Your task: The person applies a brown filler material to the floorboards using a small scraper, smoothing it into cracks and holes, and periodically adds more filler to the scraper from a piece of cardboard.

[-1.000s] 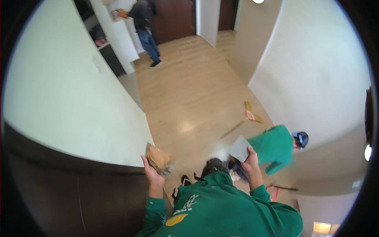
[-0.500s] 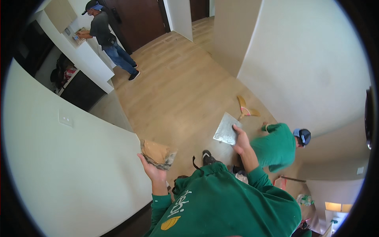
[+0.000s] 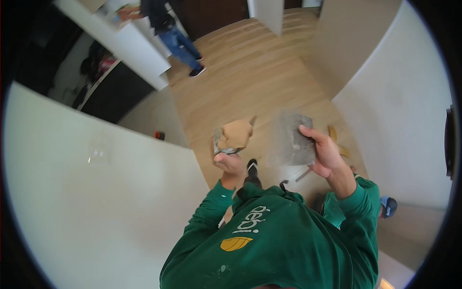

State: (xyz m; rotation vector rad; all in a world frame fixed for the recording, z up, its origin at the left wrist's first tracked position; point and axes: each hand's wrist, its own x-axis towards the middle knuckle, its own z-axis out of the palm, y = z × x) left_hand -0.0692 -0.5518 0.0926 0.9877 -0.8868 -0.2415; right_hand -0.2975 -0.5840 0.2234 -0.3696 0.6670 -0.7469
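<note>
My left hand [image 3: 231,163] is closed beneath a small, stained flat plate [image 3: 218,144], its thumb at the near edge. A thick lump of tan putty [image 3: 237,134] lies on the plate, and a dark point sticks out at the far right. Held upright in my right hand [image 3: 327,150] is a flat grey metal plate [image 3: 297,144], thumb on its face and the other fingers hidden behind it. Motion smears its left side. The two plates are apart, side by side at about the same height in front of me.
A person in jeans [image 3: 179,45] stands at a white cabinet at the far left. Close on my right, a co-worker in green and a cap [image 3: 390,207] is low down. Tan broom bristles [image 3: 333,132] show behind my right hand. A white wall [image 3: 86,202] runs along my left.
The view has shifted. My left hand has risen and moved right with the putty-loaded plate. The grey metal plate has turned more upright, its face now darker. The co-worker in green sits lower in view.
</note>
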